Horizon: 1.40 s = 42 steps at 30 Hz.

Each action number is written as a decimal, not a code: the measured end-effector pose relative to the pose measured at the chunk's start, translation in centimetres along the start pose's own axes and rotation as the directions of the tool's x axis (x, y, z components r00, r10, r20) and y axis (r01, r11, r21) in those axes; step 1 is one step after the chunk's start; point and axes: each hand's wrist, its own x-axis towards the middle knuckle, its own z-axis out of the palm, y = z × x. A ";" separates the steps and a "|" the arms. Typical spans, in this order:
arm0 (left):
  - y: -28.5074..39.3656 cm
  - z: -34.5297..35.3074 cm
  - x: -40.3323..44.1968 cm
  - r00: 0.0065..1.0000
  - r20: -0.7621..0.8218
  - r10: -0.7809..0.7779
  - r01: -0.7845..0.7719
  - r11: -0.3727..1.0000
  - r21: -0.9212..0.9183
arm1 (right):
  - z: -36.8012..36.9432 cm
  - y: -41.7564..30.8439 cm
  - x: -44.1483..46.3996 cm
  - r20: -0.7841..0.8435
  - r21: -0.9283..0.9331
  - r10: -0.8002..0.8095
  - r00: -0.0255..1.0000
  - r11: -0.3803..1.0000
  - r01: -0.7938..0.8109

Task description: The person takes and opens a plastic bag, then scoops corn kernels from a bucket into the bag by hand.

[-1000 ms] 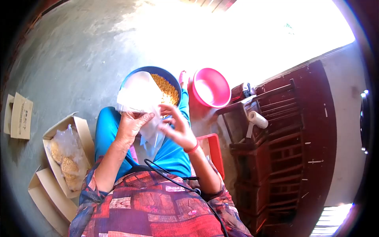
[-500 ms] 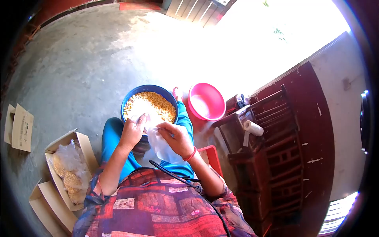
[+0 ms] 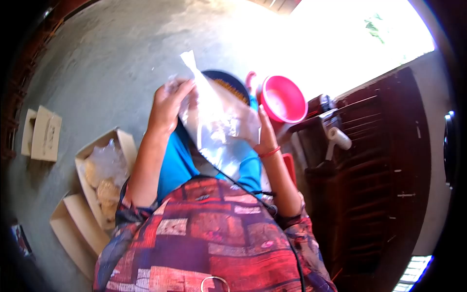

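Observation:
A clear plastic bag (image 3: 221,124) is spread wide in front of my lap, its twisted white end sticking up at the top. My left hand (image 3: 168,107) pinches the bag's left side between thumb and fingers. At the right side my right hand (image 3: 265,134) holds the bag, its thumb raised and the other fingers partly behind the film. Beyond the bag, between my legs, stands a dark blue tub (image 3: 226,75) with yellow kernels (image 3: 233,91) in it. The bag covers most of the tub.
Right of the tub stands a pink basin (image 3: 284,100). A white roll (image 3: 340,138) lies on the dark wooden bench (image 3: 316,180). To my left, an open cardboard box (image 3: 127,146) holds filled plastic bags (image 3: 106,192); more cardboard boxes (image 3: 46,136) stand nearby.
The bag, bunched between my hands over the tub before, is now spread out and raised. My hands have moved apart. The view has shifted, so surroundings sit further right.

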 end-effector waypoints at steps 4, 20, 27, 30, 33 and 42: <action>-0.7 -0.4 0.4 0.992 0.073 -0.101 0.103 0.995 -0.013 | 0.3 0.8 0.5 0.074 -0.202 -0.127 0.989 0.969 0.139; -4.9 -12.2 1.0 0.949 -0.294 -0.111 0.074 0.988 -0.134 | -2.3 4.5 1.8 -0.011 -0.381 0.028 1.000 0.924 -0.030; 1.9 -4.5 -4.1 0.984 0.103 -0.145 0.110 0.952 0.285 | 3.5 4.5 4.5 0.438 -0.577 -0.231 0.869 0.669 0.468; 3.1 -1.5 -7.8 0.898 0.284 0.337 -0.410 0.403 0.819 | 4.7 5.0 5.0 0.539 -0.574 -0.120 0.834 0.672 0.468; 2.3 -4.2 -6.0 0.776 0.625 -0.088 0.498 0.694 -0.520 | 4.7 8.6 2.7 0.562 -0.395 -0.035 0.827 0.867 0.304; -0.1 -10.2 -0.7 0.906 0.378 -0.188 0.376 0.767 -0.520 | -0.4 9.9 -0.9 0.391 -0.236 -0.281 0.876 0.890 0.391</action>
